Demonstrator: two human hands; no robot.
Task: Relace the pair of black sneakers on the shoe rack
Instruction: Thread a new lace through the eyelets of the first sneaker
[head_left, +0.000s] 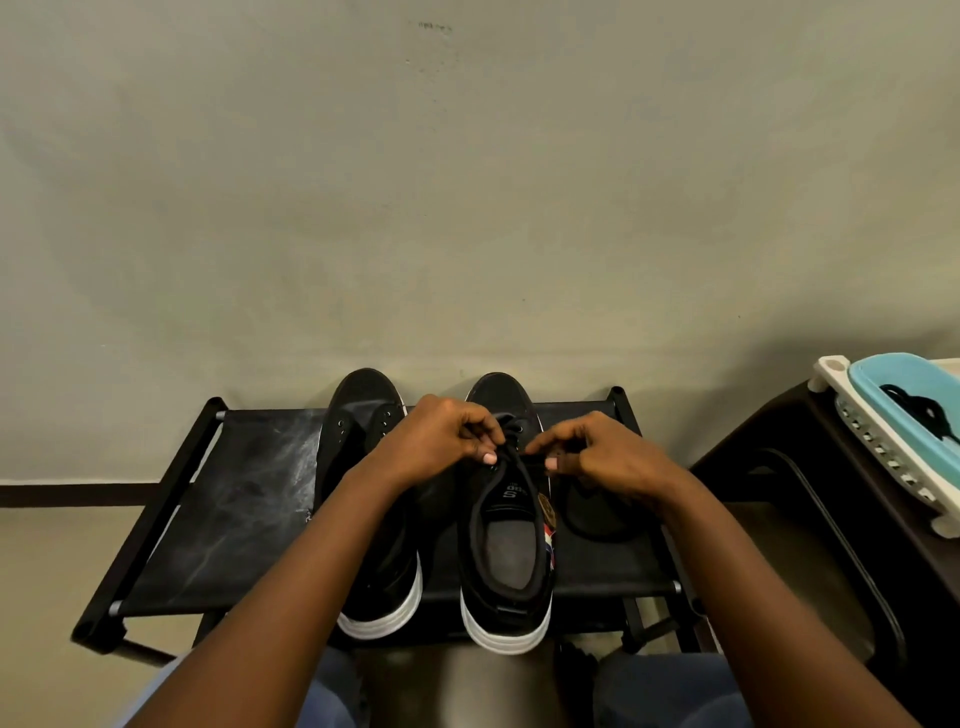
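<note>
Two black sneakers with white soles stand side by side on the black shoe rack, toes toward the wall. The left sneaker shows bare eyelets, and my left forearm crosses over its heel half. Over the right sneaker, my left hand pinches the black lace near the upper eyelets. My right hand pinches the same lace from the right side. A loose loop of that lace lies on the rack to the right of this sneaker.
A plain wall rises right behind the rack. A dark table stands at the right, carrying a white rack with a light blue tub that holds something black. My knees in blue trousers are below the rack's front edge.
</note>
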